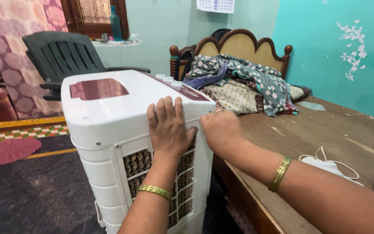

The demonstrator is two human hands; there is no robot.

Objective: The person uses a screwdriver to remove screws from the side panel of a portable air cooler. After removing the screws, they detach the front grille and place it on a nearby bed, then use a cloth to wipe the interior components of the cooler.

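— White plastic, that tall box on the floor: what is it?

— An air cooler (135, 143), standing upright on the dark floor (31, 195) just beside the wooden bed (308, 134). Its top has a maroon panel, and its near side is a grille with brown honeycomb padding behind it.

— Where are the hands?

— The left hand (168, 128) lies flat, fingers spread, over the upper edge of the grille, gripping nothing. The right hand (220, 130) presses against the cooler's corner nearest the bed; its fingers are hidden, so I cannot tell whether they grip. Each wrist wears gold bangles.

— And around it?

— A heap of floral clothes (243, 82) lies at the carved headboard (239, 43). A white cable (332, 164) rests on the bare bed boards near the right forearm. A dark green plastic chair (66, 56) stands behind the cooler, and a blue bottle (115, 24) sits on the window sill.
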